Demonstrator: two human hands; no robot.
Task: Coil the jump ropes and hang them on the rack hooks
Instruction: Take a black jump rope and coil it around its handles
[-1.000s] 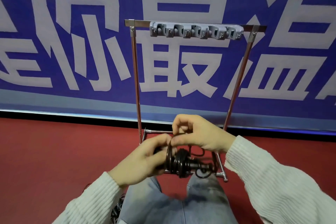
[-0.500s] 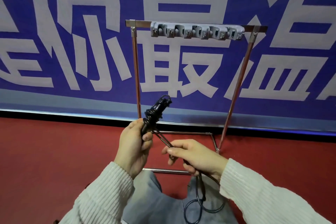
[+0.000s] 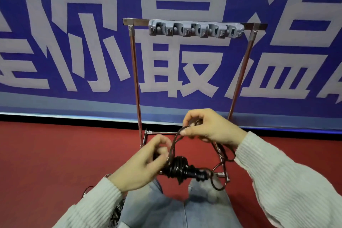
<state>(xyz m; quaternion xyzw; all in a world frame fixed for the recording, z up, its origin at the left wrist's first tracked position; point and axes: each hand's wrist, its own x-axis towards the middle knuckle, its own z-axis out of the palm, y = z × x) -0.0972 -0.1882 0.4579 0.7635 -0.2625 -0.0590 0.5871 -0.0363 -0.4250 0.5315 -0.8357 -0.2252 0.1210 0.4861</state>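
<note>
A black jump rope (image 3: 178,168) is wound in tight turns around its handles, which lie level and point right. My left hand (image 3: 142,164) grips the handle end at the left of the coil. My right hand (image 3: 207,128) is higher, and pinches a loose strand of the rope that arcs down to the coil. More slack loops hang below my right wrist. The metal rack (image 3: 136,79) stands on the floor just beyond my hands. Its grey hook strip (image 3: 196,28) on the top bar carries nothing.
A blue banner with large white characters covers the wall behind the rack. The floor is red carpet (image 3: 55,153). My knees in jeans (image 3: 166,207) are below the hands. Another dark cord lies on the floor by my left sleeve (image 3: 116,213).
My left hand has lowered the wound handles from upright to level. My right hand has risen from below and carried a strand of rope up above the coil.
</note>
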